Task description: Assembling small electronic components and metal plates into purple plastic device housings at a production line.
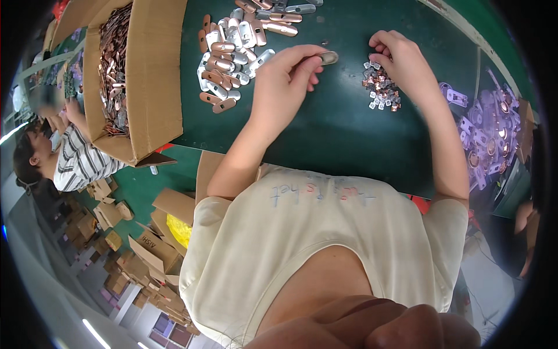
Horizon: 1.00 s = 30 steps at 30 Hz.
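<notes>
Between the thumb and fingers of my left hand (pixel 288 72) is an oblong metal plate (pixel 329 57) with rounded ends, held above the green table. To its left lies a loose pile of similar silver and copper-coloured plates (pixel 234 36), several showing a small hole. My right hand (pixel 403 58) is at the far edge of a heap of small clear and copper-coloured parts (pixel 381 87). Its fingers are curled in toward the thumb; whatever sits between the fingertips is too small to make out.
A cardboard box (pixel 156 70) full of small metal pieces stands at the left of the green table (pixel 343 134). Purple-lit plastic parts (pixel 491 134) are heaped at the right. Another person (pixel 81 151) in a striped top is at the far left. Open cartons (pixel 154 250) stand on the floor.
</notes>
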Each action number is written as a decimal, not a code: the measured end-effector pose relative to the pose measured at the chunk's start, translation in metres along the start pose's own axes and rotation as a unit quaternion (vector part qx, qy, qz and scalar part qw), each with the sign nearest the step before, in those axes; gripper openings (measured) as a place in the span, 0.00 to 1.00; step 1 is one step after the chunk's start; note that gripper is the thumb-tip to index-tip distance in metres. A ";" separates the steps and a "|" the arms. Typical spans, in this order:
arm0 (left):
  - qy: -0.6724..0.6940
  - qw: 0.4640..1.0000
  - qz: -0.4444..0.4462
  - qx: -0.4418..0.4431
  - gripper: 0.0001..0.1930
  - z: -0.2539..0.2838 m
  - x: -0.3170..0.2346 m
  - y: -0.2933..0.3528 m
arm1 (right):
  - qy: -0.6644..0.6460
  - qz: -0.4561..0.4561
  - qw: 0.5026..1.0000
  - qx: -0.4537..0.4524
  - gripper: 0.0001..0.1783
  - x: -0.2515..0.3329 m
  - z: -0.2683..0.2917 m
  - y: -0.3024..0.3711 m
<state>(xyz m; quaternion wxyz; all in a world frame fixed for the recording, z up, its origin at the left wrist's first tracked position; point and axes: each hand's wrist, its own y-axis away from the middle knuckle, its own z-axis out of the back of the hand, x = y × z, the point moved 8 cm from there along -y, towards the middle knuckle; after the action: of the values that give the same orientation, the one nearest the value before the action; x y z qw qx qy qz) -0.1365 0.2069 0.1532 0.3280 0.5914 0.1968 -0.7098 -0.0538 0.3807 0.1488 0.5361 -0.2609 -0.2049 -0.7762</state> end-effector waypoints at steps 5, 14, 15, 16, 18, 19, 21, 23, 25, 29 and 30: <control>0.169 0.985 0.022 -0.013 0.07 -0.001 -0.010 0.007 | 0.009 0.022 0.999 0.027 0.06 0.003 -0.004 -0.001; 0.193 0.980 -0.026 -0.037 0.09 0.002 -0.025 0.022 | -0.384 0.076 0.919 -0.040 0.08 0.074 0.028 0.039; 0.209 0.977 -0.032 -0.028 0.09 0.000 -0.030 0.025 | -0.320 0.092 0.942 -0.051 0.08 0.082 0.028 0.040; 0.224 0.974 -0.038 -0.017 0.08 -0.003 -0.036 0.029 | -0.253 0.107 0.959 -0.062 0.08 0.090 0.027 0.041; 0.219 0.975 -0.042 -0.015 0.08 -0.006 -0.040 0.029 | -0.381 0.073 0.920 -0.051 0.09 0.083 0.019 0.037; 0.217 0.975 -0.049 -0.009 0.08 -0.008 -0.039 0.027 | -0.457 0.065 0.886 -0.043 0.09 0.078 0.015 0.035; 0.239 0.969 -0.065 -0.002 0.09 -0.012 -0.039 0.026 | -0.511 0.018 0.859 -0.022 0.10 0.076 0.011 0.037; 0.202 0.977 -0.075 -0.008 0.11 -0.013 -0.038 0.022 | -0.489 -0.030 0.872 -0.011 0.10 0.070 0.012 0.036; 0.140 0.981 -0.128 -0.045 0.13 -0.010 -0.040 0.019 | -0.476 -0.027 0.879 -0.025 0.10 0.068 0.011 0.032; 0.176 0.980 -0.075 -0.044 0.13 0.005 -0.019 0.010 | -0.418 -0.011 0.900 0.125 0.13 0.080 0.003 0.008; 0.224 0.974 -0.032 -0.031 0.13 0.005 -0.012 0.009 | -0.390 0.004 0.907 0.161 0.15 0.081 0.007 -0.003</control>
<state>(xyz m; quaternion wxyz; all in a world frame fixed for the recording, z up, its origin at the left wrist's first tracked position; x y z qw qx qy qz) -0.1329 0.1998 0.1670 0.2712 0.7182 0.3061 -0.5630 -0.0788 0.3272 0.2040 0.4509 -0.4538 -0.5189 -0.5669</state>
